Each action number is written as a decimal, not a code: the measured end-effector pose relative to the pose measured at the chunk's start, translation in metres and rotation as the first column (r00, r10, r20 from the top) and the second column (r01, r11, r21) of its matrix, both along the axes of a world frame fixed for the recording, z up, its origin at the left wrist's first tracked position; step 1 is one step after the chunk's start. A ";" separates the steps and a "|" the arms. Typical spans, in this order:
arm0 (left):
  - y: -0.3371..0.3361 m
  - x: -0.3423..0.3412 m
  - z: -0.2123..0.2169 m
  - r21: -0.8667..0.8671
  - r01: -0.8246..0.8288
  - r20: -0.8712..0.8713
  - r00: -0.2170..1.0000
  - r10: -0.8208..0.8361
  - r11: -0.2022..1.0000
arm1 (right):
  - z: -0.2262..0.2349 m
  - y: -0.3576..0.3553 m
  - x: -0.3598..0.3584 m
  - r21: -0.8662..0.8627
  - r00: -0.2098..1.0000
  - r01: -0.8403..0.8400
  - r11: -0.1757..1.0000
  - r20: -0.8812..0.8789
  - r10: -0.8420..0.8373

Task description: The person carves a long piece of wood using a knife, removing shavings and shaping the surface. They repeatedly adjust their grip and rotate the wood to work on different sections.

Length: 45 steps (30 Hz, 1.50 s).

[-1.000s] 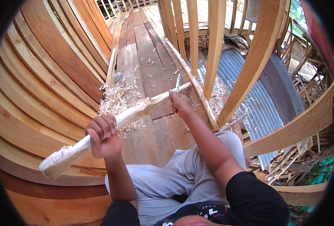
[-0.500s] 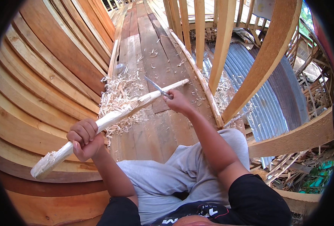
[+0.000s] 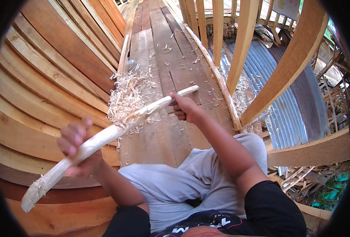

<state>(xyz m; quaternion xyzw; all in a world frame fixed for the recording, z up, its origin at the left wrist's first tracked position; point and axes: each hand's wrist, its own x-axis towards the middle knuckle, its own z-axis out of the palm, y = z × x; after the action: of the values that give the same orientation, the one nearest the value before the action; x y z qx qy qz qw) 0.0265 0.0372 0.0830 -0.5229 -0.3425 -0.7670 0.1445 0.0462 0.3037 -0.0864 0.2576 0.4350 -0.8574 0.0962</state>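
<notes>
The pale stick (image 3: 105,137) slants above the plank floor (image 3: 155,146), crossing the left hand's (image 3: 74,137) palm, its blurred fingers spread loosely off the wood. The right hand's (image 3: 185,107) fingers clench the knife (image 3: 172,80), beside the stick's far end.

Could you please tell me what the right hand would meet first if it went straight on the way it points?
Probably the long, pale, peeled wooden pole: the right hand seems to touch it or nearly so, though depth is unclear.
</notes>
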 end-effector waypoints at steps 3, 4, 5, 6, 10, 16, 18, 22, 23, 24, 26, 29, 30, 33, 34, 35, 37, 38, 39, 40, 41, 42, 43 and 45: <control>-0.002 -0.027 -0.011 -0.492 -0.144 -0.079 0.990 0.120 0.859 | -0.005 0.002 0.000 -0.089 1.000 0.002 0.996 0.002 -0.002; -0.004 -0.034 -0.018 -0.584 -0.069 -0.050 0.998 0.050 0.808 | -0.007 0.004 0.000 -0.103 1.000 0.006 0.995 0.003 -0.006; -0.008 -0.040 -0.025 -0.670 0.000 -0.015 1.000 -0.013 0.742 | -0.009 0.003 0.000 -0.107 1.000 0.001 0.994 0.013 0.000; -0.011 -0.051 -0.035 -0.637 -0.002 -0.063 0.997 -0.050 0.771 | -0.010 0.001 -0.002 -0.109 1.000 0.002 0.994 0.008 -0.001; 0.005 -0.052 -0.051 -0.297 0.071 -0.045 0.995 -0.088 0.952 | -0.002 -0.004 -0.001 0.011 0.998 -0.054 0.998 0.020 0.054; -0.001 -0.022 -0.024 -0.170 0.126 -0.067 0.988 -0.139 0.977 | 0.015 -0.020 0.009 0.248 0.983 -0.168 0.954 -0.028 0.181; -0.005 -0.019 -0.016 -0.223 0.108 -0.113 0.984 -0.136 0.969 | 0.019 -0.026 0.010 0.478 0.959 -0.225 0.849 -0.045 0.280; -0.006 -0.014 -0.015 -0.203 0.123 -0.041 0.990 -0.134 0.971 | 0.000 -0.024 0.002 0.857 0.911 0.091 0.507 -0.277 0.305; -0.006 -0.015 -0.017 -0.187 0.127 -0.006 0.991 -0.130 0.974 | 0.000 -0.025 0.002 0.843 0.914 0.113 0.525 -0.296 0.278; -0.004 -0.015 -0.019 -0.182 0.122 -0.010 0.992 -0.126 0.976 | 0.000 -0.026 0.004 0.829 0.916 0.135 0.542 -0.313 0.251; -0.002 -0.016 -0.022 -0.172 0.110 -0.017 0.993 -0.114 0.979 | 0.009 -0.027 0.007 0.818 0.920 0.141 0.557 -0.316 0.231; 0.002 -0.017 -0.021 -0.156 0.140 -0.020 0.989 -0.145 0.978 | 0.012 -0.017 0.007 0.808 0.928 0.114 0.578 -0.294 0.227; 0.005 -0.015 -0.021 -0.136 0.120 -0.002 0.993 -0.121 0.983 | 0.002 -0.011 0.002 0.788 0.929 0.115 0.604 -0.301 0.216; 0.015 -0.004 -0.022 -0.031 -0.079 0.102 0.991 0.082 0.996 | 0.018 -0.015 0.012 0.707 0.941 0.044 0.706 -0.267 0.209; 0.029 0.002 -0.019 0.033 -0.219 0.172 0.962 0.210 0.975 | 0.027 -0.015 0.017 0.675 0.947 0.015 0.738 -0.246 0.205; 0.035 0.005 -0.018 0.086 -0.357 0.249 0.912 0.327 0.930 | 0.022 -0.015 0.015 0.715 0.943 0.045 0.697 -0.261 0.208; 0.034 0.000 -0.025 0.017 -0.239 0.223 0.948 0.229 0.971 | 0.013 -0.017 0.010 0.786 0.931 0.105 0.610 -0.294 0.217; 0.033 -0.001 -0.027 -0.019 -0.179 0.211 0.961 0.179 0.984 | 0.012 -0.017 0.011 0.789 0.923 0.106 0.605 -0.304 0.235; 0.036 0.002 -0.030 -0.018 -0.184 0.217 0.959 0.184 0.983 | 0.011 -0.018 0.015 0.793 0.915 0.107 0.600 -0.314 0.252; 0.039 0.005 -0.030 -0.011 -0.186 0.215 0.959 0.184 0.982 | 0.012 -0.017 0.018 0.797 0.908 0.108 0.594 -0.323 0.268; 0.043 0.008 -0.030 -0.003 -0.188 0.214 0.959 0.184 0.982 | 0.012 -0.016 0.020 0.832 0.909 0.095 0.547 -0.296 0.294; 0.045 0.010 -0.030 0.004 -0.189 0.213 0.960 0.184 0.982 | 0.012 -0.015 0.021 0.864 0.910 0.082 0.497 -0.268 0.317; 0.045 0.011 -0.029 -0.004 -0.179 0.199 0.964 0.177 0.984 | 0.015 -0.015 0.023 0.891 0.910 0.069 0.449 -0.241 0.338; 0.046 0.012 -0.028 -0.021 -0.159 0.172 0.972 0.161 0.987 | 0.024 -0.014 0.026 0.766 0.978 -0.121 0.631 -0.018 0.210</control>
<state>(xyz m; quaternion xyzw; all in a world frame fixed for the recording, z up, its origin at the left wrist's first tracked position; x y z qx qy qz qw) 0.0388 0.0831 0.0554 -0.4257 -0.3976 -0.7941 0.1736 0.0718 0.2899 -0.0627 0.1875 0.7807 -0.5952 0.0343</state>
